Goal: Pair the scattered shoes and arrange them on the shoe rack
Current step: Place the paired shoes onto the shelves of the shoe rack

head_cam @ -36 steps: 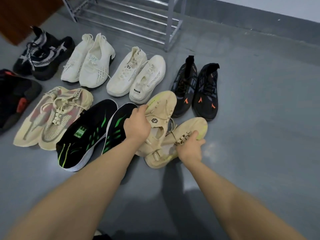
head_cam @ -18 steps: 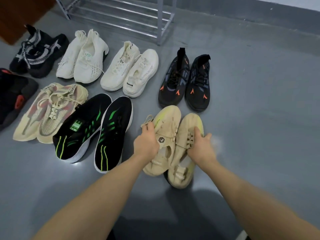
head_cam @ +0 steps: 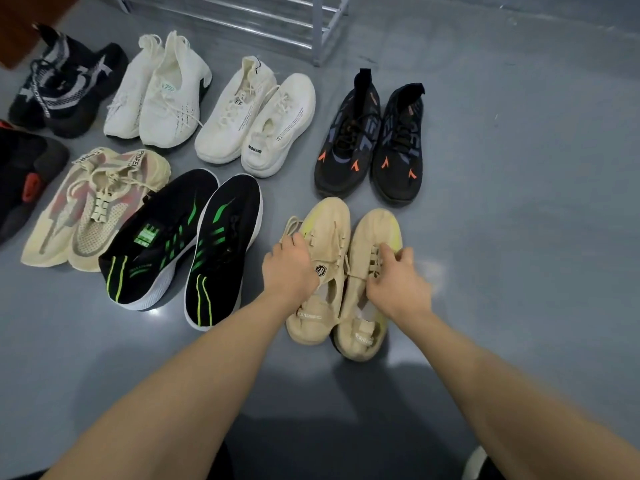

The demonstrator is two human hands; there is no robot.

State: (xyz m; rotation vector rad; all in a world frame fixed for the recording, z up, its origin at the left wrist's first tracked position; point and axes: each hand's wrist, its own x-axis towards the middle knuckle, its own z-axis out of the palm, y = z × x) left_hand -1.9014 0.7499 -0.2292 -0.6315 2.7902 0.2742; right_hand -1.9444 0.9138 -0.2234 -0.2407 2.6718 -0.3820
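Two tan shoes with yellow toes lie side by side on the grey floor, toes pointing away from me. My left hand (head_cam: 289, 266) grips the left tan shoe (head_cam: 327, 233) at its laces. My right hand (head_cam: 398, 278) grips the right tan shoe (head_cam: 375, 230) over its laces. The metal shoe rack (head_cam: 322, 32) stands at the top of the view, its rails bare.
Paired shoes lie on the floor: black with green stripes (head_cam: 180, 244), beige mesh (head_cam: 93, 209), two white pairs (head_cam: 162, 95) (head_cam: 256, 119), black with orange marks (head_cam: 374, 143), black-and-white (head_cam: 65, 84), black with red (head_cam: 24, 174). Bare floor stretches to the right.
Both hands drew the two tan shoes toward me and to the right, turning them from splayed to parallel, side by side below the black-and-orange pair.
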